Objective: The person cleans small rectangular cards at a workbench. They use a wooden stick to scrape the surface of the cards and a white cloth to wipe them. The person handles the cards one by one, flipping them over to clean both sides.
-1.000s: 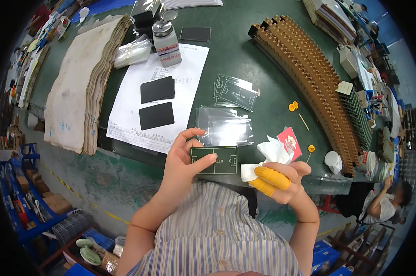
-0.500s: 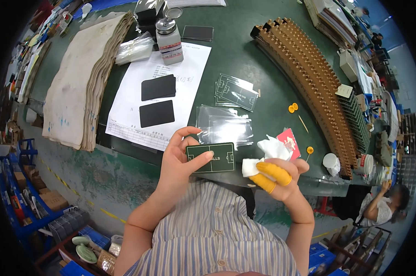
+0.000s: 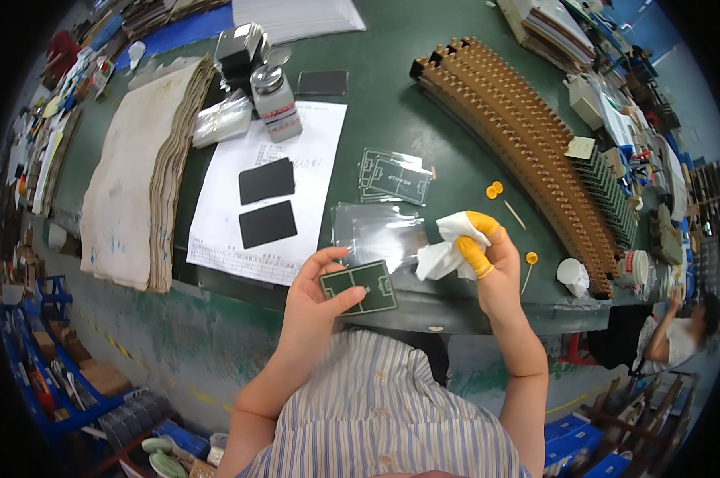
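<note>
My left hand (image 3: 316, 295) grips a dark green card (image 3: 373, 287) printed with white pitch lines, thumb across its face, near the table's front edge. To its right, my right hand (image 3: 494, 259) pinches a crumpled white cloth or tissue (image 3: 446, 253); yellow finger cots (image 3: 475, 253) cover its thumb and a finger. The cloth is apart from the card. Just beyond both hands lie clear plastic sleeves (image 3: 376, 231), with several lined clear sleeves or cards (image 3: 396, 177) behind them. Two black cards (image 3: 268, 225) rest on a printed sheet (image 3: 312, 171) at the left.
A metal-topped bottle (image 3: 277, 107) stands on the sheet's far end beside a bundle of plastic bags (image 3: 223, 119). Stacked stained boards or cloths (image 3: 133, 175) lie left. A long brown notched rack (image 3: 519, 143) curves along the right, near yellow finger cots (image 3: 494, 190). Another person (image 3: 678, 331) sits at far right.
My right hand has moved up and away from the table edge with the cloth, covering where a red packet lay. The card in my left hand has tilted and shifted slightly lower. The view has shifted.
</note>
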`<state>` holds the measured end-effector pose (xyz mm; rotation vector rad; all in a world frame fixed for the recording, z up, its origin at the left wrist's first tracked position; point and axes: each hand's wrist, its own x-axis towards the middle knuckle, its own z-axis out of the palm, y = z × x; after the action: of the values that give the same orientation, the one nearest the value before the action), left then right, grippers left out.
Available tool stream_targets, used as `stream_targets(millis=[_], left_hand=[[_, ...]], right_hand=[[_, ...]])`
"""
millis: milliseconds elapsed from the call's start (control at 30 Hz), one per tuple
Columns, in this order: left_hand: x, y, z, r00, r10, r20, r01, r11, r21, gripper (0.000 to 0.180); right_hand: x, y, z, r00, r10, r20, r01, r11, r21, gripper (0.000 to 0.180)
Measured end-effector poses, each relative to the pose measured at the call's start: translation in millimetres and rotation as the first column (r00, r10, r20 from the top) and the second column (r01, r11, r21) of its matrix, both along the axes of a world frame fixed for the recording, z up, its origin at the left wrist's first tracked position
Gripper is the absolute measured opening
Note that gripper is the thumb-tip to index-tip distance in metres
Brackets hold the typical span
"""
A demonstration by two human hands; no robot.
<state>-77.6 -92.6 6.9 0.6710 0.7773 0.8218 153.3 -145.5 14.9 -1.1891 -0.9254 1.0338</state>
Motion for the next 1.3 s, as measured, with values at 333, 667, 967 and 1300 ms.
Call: stream_targets(millis=[333, 667, 967, 1300], left_hand=[[3.1, -3.2, 10.0, 0.984, -0.150, -0.096, 0.149, 0.989, -0.018, 0.040], [0.2, -8.4, -1.1, 0.995, -0.102, -0.004, 0.102, 0.993, 0.055, 0.026], [5.1, -7.9, -11.7, 0.997, -0.082, -0.008, 0.079, 0.940, 0.331, 0.023], [9.3, -7.1, -16.6, 0.997, -0.019, -0.081, 0.048, 0.923, 0.382, 0.022]], right_hand=[[17.8, 11.9, 9.0, 0.983, 0.087, -0.161, -0.094, 0.995, -0.035, 0.026], [15.4, 15.4, -7.2, 0.979, -0.016, 0.203, 0.025, 0.999, -0.040, 0.022], [18.9, 14.9, -6.2, 0.933, -0.004, 0.359, 0.009, 1.000, -0.011, 0.023], [20.2, 13.9, 9.0, 0.184, -0.176, 0.967, 0.101, 0.982, 0.160, 0.032]])
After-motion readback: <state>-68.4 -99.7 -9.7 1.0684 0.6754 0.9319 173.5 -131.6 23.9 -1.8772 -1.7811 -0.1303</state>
